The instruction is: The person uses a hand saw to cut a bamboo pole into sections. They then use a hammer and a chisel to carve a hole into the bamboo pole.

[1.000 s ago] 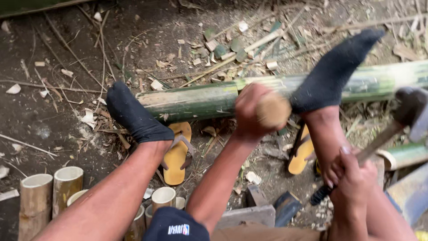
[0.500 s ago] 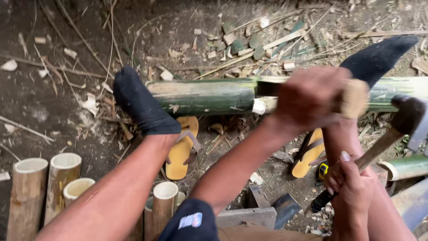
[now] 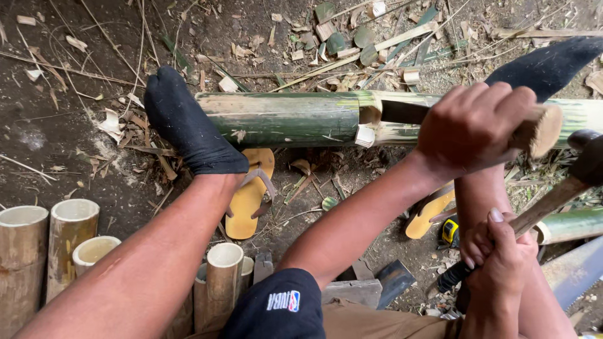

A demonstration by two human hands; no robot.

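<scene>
A long green bamboo pole [image 3: 282, 119] lies across the dirt, pinned under my two black-socked feet [image 3: 188, 129]. My left hand [image 3: 474, 129] grips the wooden handle [image 3: 545, 130] of a dark blade [image 3: 402, 112], whose tip sits in a cut notch in the pole. Low at the right, my right hand [image 3: 499, 263] is wrapped around the wooden handle of a hammer [image 3: 587, 160]. The hammer's dark head hangs to the right of the blade handle's butt, apart from it.
Several cut bamboo sections [image 3: 69, 235] stand upright at the lower left. Yellow sandals [image 3: 251, 194] lie under my legs. A yellow tape measure [image 3: 450, 231], a flat metal blade [image 3: 394, 281] and another bamboo piece [image 3: 568, 225] lie nearby. Chips and offcuts [image 3: 352, 31] litter the ground.
My left hand has carried the blade handle rightward along the pole, and the blade now rests in the notch. The right hand and hammer stay at the right.
</scene>
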